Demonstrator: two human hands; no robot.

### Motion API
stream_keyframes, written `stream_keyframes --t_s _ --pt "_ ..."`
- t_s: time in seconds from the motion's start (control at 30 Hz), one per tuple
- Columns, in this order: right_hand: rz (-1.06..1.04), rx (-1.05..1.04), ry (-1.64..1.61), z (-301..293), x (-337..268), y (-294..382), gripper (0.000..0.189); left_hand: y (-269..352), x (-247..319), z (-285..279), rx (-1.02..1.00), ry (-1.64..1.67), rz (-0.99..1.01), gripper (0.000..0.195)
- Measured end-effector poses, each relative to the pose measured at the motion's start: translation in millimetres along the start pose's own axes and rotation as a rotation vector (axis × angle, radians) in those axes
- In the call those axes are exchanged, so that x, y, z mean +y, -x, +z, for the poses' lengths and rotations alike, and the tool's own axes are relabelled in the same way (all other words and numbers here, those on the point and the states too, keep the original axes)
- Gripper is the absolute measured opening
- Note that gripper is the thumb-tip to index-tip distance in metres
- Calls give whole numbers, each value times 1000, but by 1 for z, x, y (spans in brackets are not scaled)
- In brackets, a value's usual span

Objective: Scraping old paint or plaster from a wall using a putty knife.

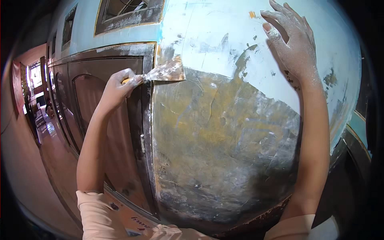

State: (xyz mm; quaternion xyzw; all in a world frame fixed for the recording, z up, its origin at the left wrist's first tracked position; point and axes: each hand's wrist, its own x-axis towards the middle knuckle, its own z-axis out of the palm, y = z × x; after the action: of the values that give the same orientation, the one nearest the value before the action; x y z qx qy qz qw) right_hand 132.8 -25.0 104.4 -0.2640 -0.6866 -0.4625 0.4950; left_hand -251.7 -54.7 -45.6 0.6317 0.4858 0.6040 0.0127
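Note:
My left hand [126,82] grips the yellow handle of a putty knife [169,70]. Its wide metal blade, smeared with white and rusty brown, lies at the wall beside the door frame, near the upper edge of a stripped patch [210,120]. My right hand [289,42], dusted white, is at the upper right, its fingers spread and empty against or just before the pale blue painted wall [210,39]. Whether its palm touches the wall cannot be told. Below the jagged paint edge the wall shows worn grey and ochre plaster.
A brown wooden door [114,105] in a dark frame [148,120] stands left of the patch, with a framed opening [129,18] above. A reddish floor [57,162] runs down a passage at far left, where a chair [40,115] and a person [49,108] are seen.

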Motion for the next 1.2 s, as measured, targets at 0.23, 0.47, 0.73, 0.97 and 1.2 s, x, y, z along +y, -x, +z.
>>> stream_keyframes --t_s 0.23,0.47,0.73,0.97,1.2 --pt "8 2 18 3 -3 -1 39 -22 23 8 -57 -172 72 40" --pt "3 5 21 5 0 -2 38 -18 65 35 -54 -384 167 43" --pt "-1 7 19 4 -1 -3 38 -8 105 71 -115 -480 181 49" --pt "-7 -28 28 2 2 -3 37 9 51 43 -122 -447 182 46" --pt "18 -48 16 3 -5 -5 39 74 -37 40 5 -253 -34 41"
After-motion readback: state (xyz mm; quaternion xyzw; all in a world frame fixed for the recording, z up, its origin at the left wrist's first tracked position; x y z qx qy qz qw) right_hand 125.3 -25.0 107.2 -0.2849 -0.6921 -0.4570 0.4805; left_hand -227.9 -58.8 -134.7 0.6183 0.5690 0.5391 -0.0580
